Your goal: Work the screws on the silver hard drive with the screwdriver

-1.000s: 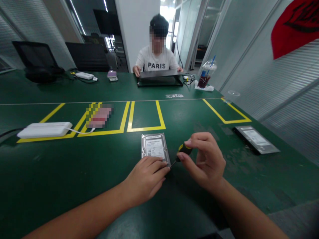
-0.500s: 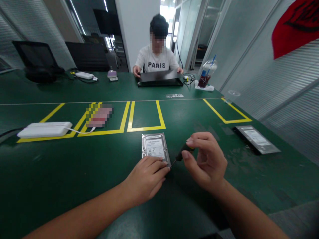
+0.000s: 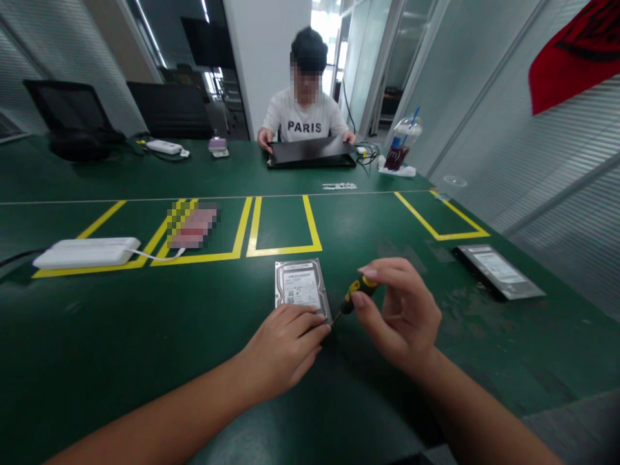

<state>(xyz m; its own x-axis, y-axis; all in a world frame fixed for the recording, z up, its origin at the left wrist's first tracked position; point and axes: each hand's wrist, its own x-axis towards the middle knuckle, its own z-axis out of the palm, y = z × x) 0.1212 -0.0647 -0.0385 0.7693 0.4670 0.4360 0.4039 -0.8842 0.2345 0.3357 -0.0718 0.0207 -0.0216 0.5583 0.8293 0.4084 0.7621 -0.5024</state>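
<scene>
A silver hard drive (image 3: 301,284) with a white label lies on the green table in front of me. My left hand (image 3: 285,345) is laid over its near end, fingers gripping that end and hiding it. In my right hand (image 3: 400,310) is a black and yellow screwdriver (image 3: 357,294), pinched by the handle between thumb and fingers. The screwdriver slants down to the left, and its tip is at the drive's near right corner, beside my left fingertips. Whether the tip sits in a screw is too small to tell.
Another hard drive (image 3: 501,271) lies to the right. Yellow tape outlines (image 3: 285,250) mark the table (image 3: 194,336). A white power strip (image 3: 87,252) and a blurred pink object (image 3: 195,226) lie left. Across the table a person (image 3: 307,110) holds a dark panel (image 3: 310,150); a drink cup (image 3: 402,145) stands nearby.
The screwdriver handle has turned in my right fingers, so more of its yellow shows. My left hand and the drive have stayed in place.
</scene>
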